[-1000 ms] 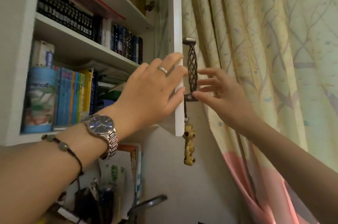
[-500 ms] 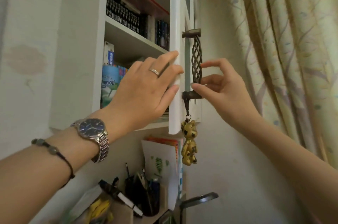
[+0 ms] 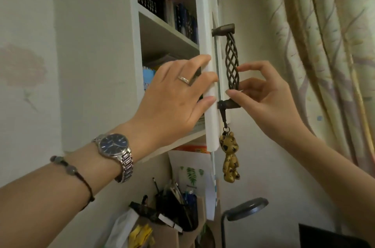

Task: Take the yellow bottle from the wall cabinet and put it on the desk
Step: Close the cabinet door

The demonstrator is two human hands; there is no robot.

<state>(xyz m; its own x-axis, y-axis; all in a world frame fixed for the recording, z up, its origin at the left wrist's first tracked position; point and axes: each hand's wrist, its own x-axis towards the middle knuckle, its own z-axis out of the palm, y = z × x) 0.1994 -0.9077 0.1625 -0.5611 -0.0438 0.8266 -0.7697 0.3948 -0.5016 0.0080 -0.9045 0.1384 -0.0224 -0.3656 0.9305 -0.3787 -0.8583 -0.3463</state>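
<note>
The white wall cabinet hangs up ahead, its shelves packed with books. No yellow bottle shows among them. Its door faces me edge-on. My left hand wraps its fingertips and thumb over that edge from the cabinet side. My right hand pinches the twisted metal handle, index finger on the bars and thumb at the lower mount. My left hand hides the lower shelf.
A gold bear charm dangles from the handle's lower mount. Below the cabinet stand a pen holder, papers, a grey lamp head and a bag with something yellow. A patterned curtain hangs close on the right.
The visible opening of the cabinet has narrowed as the door and view shifted. My right fingers have closed from open beside the handle to a pinch on it. My left hand stays on the edge.
</note>
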